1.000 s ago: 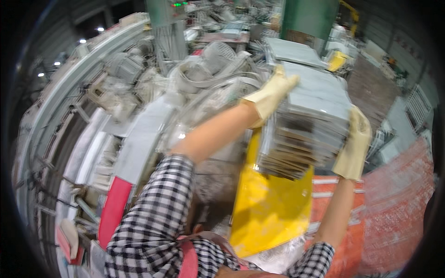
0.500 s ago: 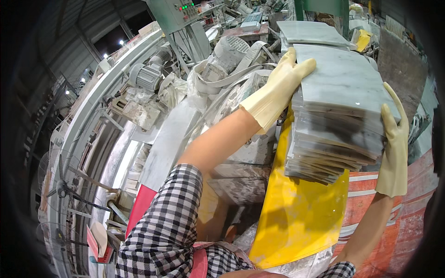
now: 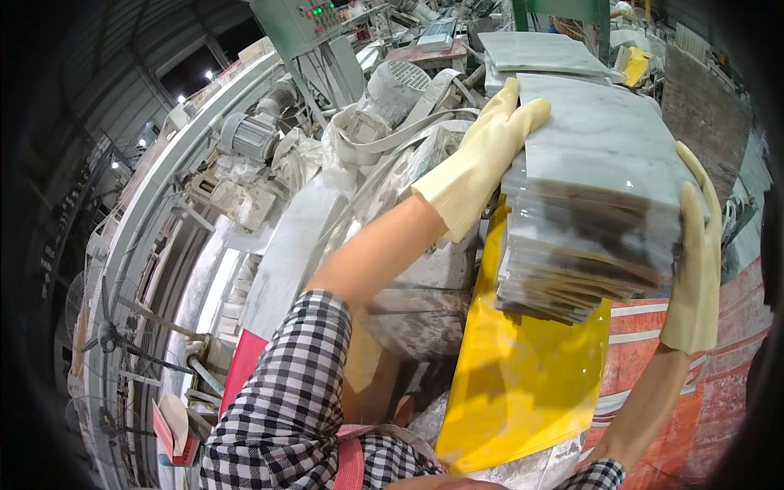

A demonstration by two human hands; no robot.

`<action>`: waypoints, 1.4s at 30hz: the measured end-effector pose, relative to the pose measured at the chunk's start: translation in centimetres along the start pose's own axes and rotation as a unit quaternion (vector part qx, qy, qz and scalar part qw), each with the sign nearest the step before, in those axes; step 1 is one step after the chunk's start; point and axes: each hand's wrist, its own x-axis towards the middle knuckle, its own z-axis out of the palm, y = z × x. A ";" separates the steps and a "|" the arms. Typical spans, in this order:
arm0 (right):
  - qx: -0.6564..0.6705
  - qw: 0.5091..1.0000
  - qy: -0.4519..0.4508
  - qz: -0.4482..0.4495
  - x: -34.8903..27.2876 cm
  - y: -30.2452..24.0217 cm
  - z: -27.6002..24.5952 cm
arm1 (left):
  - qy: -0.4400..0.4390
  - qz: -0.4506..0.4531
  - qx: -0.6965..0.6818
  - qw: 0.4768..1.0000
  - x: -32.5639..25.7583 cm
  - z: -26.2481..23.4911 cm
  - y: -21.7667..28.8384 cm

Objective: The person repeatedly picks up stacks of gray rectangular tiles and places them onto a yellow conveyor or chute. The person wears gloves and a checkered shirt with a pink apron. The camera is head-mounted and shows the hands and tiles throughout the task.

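Note:
A tall stack of grey-white marble tiles (image 3: 584, 265) stands in front of me, its near edges uneven. Both my hands wear cream rubber gloves and grip the top marble tile (image 3: 604, 131) from opposite sides. My left hand (image 3: 498, 139) is on its left edge, with the thumb over the upper face. At the right edge, my right hand (image 3: 698, 224) has its fingers up along the side; part of its grip is hidden. Another pile of pale tiles (image 3: 543, 53) lies just beyond. Below the stack hangs a yellow sheet (image 3: 523, 384).
Dusty motors (image 3: 249, 137) and a belt-driven machine (image 3: 400, 86) stand to the left, beside a long white rail (image 3: 155, 151). A green control box (image 3: 294, 24) with lit lamps is at the back. Red-orange striped sheeting (image 3: 645, 392) lies at lower right, and a fan (image 3: 106, 335) at left.
The top tile and my left hand have shifted slightly left in view. My right hand keeps its place at the right edge, and both hands still hold the tile.

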 end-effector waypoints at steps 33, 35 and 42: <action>-0.192 0.921 -0.304 0.149 -31.9 7.8 18.5 | 0.242 -0.146 0.326 0.902 -45.6 -27.3 -30.4; -0.314 0.882 -0.348 0.054 -33.7 9.1 18.6 | 0.255 -0.122 0.339 0.897 -45.2 -28.2 -29.8; -0.381 0.857 -0.346 0.018 -35.4 9.4 18.8 | 0.303 -0.090 0.561 0.765 -43.9 -33.1 -29.2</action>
